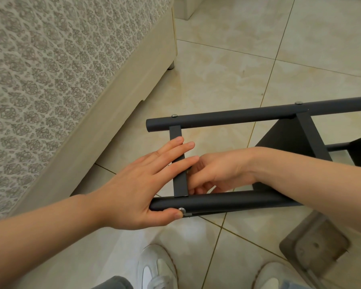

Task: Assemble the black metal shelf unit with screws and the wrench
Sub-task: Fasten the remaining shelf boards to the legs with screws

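Flat-pack work at floor level: a black metal shelf unit (pixel 283 140) lies on its side on the tiled floor (pixel 238 59), its near tube (pixel 227 200) running crosswise just beyond the person's white shoes (pixel 154 268); the left hand (pixel 133 184) lies spread at the near tube's left end, fingers straight over the flat crossbar (pixel 176 133) that runs away from that tube, thumb pressed to the tube beside a silver screw head (pixel 182 210); the right hand (pixel 219 172) is tucked just beyond the near tube on the crossbar's right side, fingers curled in at the joint, and whether they grip a nut, a tool or nothing cannot be told; the far tube (pixel 227 117), parallel to the near tube and well beyond it, carries two more screw heads (pixel 174 115); no wrench is in view. The painted steel looks stiff and fairly light, smooth enough to slip in a palm, and a half-bolted frame is likely to rack; the tubes close to a joint seem the surest hold, not the thin crossbar. A bed (pixel 50 69) in patterned fabric stands to the left of the near tube; a grey object (pixel 313 247) to its lower right cannot be identified; no brand, label or writing is legible.
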The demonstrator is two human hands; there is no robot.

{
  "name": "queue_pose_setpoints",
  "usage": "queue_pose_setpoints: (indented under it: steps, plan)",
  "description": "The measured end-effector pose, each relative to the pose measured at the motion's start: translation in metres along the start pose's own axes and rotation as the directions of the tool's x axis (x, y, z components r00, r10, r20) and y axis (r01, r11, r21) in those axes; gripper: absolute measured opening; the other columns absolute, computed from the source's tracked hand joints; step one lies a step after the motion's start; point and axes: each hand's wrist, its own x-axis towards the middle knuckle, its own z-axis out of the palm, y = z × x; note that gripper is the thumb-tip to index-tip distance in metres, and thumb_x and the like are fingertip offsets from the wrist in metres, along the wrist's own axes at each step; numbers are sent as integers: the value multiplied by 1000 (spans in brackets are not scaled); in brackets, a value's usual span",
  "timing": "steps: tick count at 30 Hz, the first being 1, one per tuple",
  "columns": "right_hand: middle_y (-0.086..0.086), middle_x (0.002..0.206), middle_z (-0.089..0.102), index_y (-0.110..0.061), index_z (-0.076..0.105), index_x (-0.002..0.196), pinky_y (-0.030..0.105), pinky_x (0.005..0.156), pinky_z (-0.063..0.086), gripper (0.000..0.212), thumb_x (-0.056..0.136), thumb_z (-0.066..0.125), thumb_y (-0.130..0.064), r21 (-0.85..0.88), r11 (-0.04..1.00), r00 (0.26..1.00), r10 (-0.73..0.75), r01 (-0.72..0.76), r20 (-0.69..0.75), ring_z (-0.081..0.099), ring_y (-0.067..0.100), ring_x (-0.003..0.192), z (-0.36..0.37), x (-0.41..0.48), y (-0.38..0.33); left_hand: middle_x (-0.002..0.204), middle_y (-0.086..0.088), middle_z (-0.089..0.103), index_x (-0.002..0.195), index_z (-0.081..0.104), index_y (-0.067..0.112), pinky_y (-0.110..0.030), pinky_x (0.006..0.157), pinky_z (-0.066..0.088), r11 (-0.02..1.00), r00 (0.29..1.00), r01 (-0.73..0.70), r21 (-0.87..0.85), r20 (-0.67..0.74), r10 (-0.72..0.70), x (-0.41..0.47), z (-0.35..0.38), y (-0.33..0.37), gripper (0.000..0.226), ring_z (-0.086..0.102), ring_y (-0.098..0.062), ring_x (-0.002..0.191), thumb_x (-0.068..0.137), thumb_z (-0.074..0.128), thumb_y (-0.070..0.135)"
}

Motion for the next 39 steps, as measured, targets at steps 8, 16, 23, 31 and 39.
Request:
queue_pose_setpoints:
  steps: [8,16,23,31,39]
  plan:
    - [11,94,65,-5,68,107,35,86,51,16,94,59,-10,36,999,1000,-28,28,-10,59,21,87,0,5,3,168,4,8,159,21,22,-38,120,25,1000,1000,-1,-3,-1,1,-1,0,0,85,2,-18,156,90,51,61]
    - [9,94,68,-8,70,101,35,86,53,13,92,60,-9,72,997,1000,-23,23,4,63,19,87,-1,6,5,168,3,9,158,22,21,-45,118,30,1000,1000,-1,-9,-7,1,0,0,1,84,3,-19,156,90,51,60]
    - [18,104,69,-4,69,111,39,90,52,22,92,61,-13,38,999,1000,-8,8,-7,64,21,91,-3,5,6,168,5,8,159,20,21,-43,119,28,1000,1000,0,-19,-5,-1,0,0,1,85,2,-18,156,90,51,60]
    - [11,99,66,-5,67,110,38,88,52,19,93,59,-8,92,996,999,-26,22,45,63,21,89,-2,11,7,168,3,9,159,21,19,-46,119,28,1000,1000,0,-11,0,0,0,0,1,85,2,-19,156,90,50,60]
    - [15,111,68,-6,66,118,44,98,49,29,94,56,-18,75,997,1000,8,-9,20,63,21,94,-3,7,5,168,3,9,159,22,19,-39,120,24,1000,1000,-3,-4,0,3,0,0,0,85,2,-19,156,91,49,61]
